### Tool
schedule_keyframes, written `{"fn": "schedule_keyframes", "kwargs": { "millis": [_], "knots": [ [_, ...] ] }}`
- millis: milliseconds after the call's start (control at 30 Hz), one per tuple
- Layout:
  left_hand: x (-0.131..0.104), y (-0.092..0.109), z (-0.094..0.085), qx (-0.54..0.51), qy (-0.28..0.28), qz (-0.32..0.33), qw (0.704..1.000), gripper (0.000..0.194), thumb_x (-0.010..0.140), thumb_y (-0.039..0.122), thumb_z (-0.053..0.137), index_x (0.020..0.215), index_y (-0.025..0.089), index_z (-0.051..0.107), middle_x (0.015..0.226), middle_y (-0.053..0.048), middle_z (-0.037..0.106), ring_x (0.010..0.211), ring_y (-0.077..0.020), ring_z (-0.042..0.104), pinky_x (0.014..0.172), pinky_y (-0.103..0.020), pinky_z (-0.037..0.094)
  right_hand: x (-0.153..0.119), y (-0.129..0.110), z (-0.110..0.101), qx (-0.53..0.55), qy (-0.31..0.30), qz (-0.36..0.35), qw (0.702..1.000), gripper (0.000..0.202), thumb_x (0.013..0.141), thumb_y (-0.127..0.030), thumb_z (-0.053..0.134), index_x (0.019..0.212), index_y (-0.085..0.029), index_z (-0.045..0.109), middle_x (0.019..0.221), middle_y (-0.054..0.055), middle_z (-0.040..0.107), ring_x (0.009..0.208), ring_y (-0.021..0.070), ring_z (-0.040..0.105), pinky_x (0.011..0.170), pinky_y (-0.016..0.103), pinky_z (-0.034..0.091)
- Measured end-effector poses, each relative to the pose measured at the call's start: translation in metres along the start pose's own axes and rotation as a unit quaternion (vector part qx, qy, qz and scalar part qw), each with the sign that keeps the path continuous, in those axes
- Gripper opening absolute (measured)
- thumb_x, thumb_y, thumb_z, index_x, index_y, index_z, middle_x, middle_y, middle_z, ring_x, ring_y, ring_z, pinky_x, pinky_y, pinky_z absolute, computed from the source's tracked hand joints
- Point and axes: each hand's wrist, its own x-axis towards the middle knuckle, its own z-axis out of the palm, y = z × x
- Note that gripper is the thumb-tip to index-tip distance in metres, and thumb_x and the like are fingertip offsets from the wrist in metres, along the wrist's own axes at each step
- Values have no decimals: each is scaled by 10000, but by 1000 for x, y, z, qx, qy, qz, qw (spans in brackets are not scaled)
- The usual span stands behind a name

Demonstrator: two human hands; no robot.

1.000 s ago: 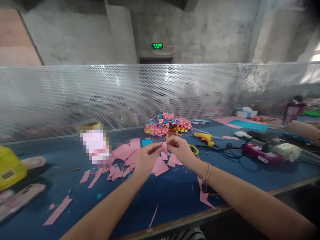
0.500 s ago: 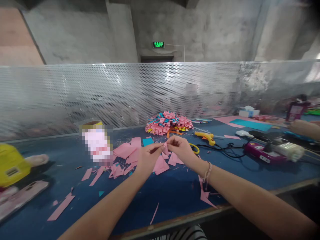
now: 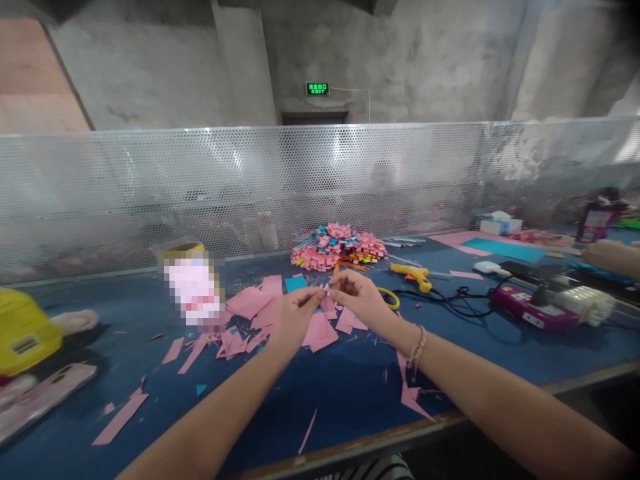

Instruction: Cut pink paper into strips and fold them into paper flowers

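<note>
Between my two hands a small piece of pink paper (image 3: 327, 291) is pinched at the fingertips, above the blue table (image 3: 345, 393). My left hand (image 3: 295, 317) grips it from the left with thumb and finger. My right hand (image 3: 357, 297), with a braided band at the wrist, is closed on its other side. Loose pink paper squares (image 3: 250, 301) and scraps lie under and left of the hands, and a blue paper piece (image 3: 296, 284) shows behind the left one. Farther back sits a mound of folded pink, blue and yellow paper (image 3: 336, 247).
Right of my hands are yellow-handled scissors (image 3: 390, 299), a yellow glue gun (image 3: 413, 275) and a purple power strip (image 3: 533, 307) with black cables. A partly blurred container (image 3: 194, 287), a yellow object (image 3: 27, 330) and a phone (image 3: 50, 400) stand or lie left. Another person's hand (image 3: 613, 259) shows far right.
My fingertips have shifted slightly left with the pink paper, and its visible part looks smaller between them. The fingers of my right hand have turned a little.
</note>
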Motion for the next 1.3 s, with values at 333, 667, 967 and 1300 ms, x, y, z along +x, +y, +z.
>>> {"fn": "schedule_keyframes", "kwargs": {
  "millis": [333, 667, 967, 1300],
  "knots": [
    [-3, 11, 0, 24, -36, 1, 999, 161, 679, 244, 512, 623, 167, 642, 606, -7, 618, 609, -124, 542, 618, -230, 417, 2, 4, -3, -42, 0, -31, 999, 88, 663, -263, 587, 709, -188, 579, 676, 1, 550, 598, 98, 498, 531, 228, 397],
    [-2, 6, 0, 49, -43, 12, 998, 170, 680, 265, 511, 612, 172, 637, 616, -13, 619, 653, -145, 552, 650, -253, 420, 0, 0, -3, -32, 1, -20, 999, 87, 658, -257, 584, 648, -180, 545, 602, -19, 510, 553, 89, 471, 513, 224, 381],
    [0, 0, 0, -4, -53, 11, 999, 174, 672, 303, 538, 668, 160, 637, 608, -6, 604, 611, -124, 537, 633, -247, 437, -1, -4, -2, -34, 4, -27, 999, 99, 666, -202, 565, 765, -191, 559, 649, -14, 523, 581, 89, 495, 525, 224, 396],
    [1, 2, 0, -38, -34, -20, 998, 154, 637, 271, 573, 676, 133, 631, 648, -21, 609, 630, -121, 534, 639, -246, 440, -1, -2, -6, -150, 21, -116, 982, 71, 695, -247, 568, 750, -210, 593, 696, 8, 573, 631, 109, 535, 527, 229, 424]
  ]
}}
